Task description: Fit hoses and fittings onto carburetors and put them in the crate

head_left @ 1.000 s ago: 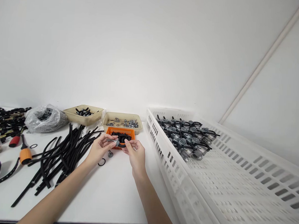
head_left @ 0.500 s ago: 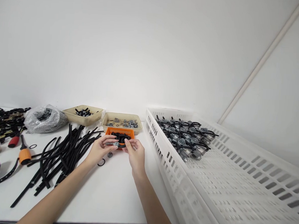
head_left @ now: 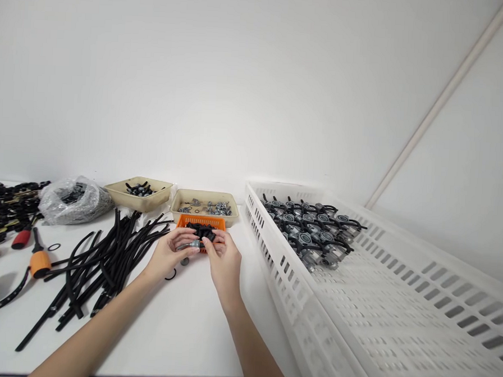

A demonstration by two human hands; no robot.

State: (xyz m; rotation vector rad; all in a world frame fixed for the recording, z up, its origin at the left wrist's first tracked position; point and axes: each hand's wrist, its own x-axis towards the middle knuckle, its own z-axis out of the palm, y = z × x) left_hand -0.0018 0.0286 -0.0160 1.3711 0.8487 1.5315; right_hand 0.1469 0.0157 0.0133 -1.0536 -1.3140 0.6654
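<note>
Between my hands, in front of the orange basket (head_left: 221, 223), is a small grey metal fitting (head_left: 195, 243) with a thin stem. My left hand (head_left: 166, 255) pinches the fitting from the left, thumb below and fingers above. My right hand (head_left: 225, 261) is closed at the fitting's right end, thumb and fingers on a short black piece (head_left: 208, 240) there. Whether that piece is seated on the fitting I cannot tell. Black rubber parts (head_left: 199, 228) fill the basket behind. Below my left fingers lie a small round metal part (head_left: 184, 261) and a black ring (head_left: 170, 275).
Black tubes (head_left: 117, 254) lie heaped left of my forearm, beside an orange-handled screwdriver (head_left: 40, 263). Two beige trays (head_left: 174, 210) with small parts and a bubble-wrap bag (head_left: 60, 209) stand behind. On the right, a white crate (head_left: 280, 291) holds rows of grey assemblies (head_left: 306, 236).
My right thumb and fingers have shifted slightly left and up, closer to the fitting. The left hand still pinches it, nearly in place.
</note>
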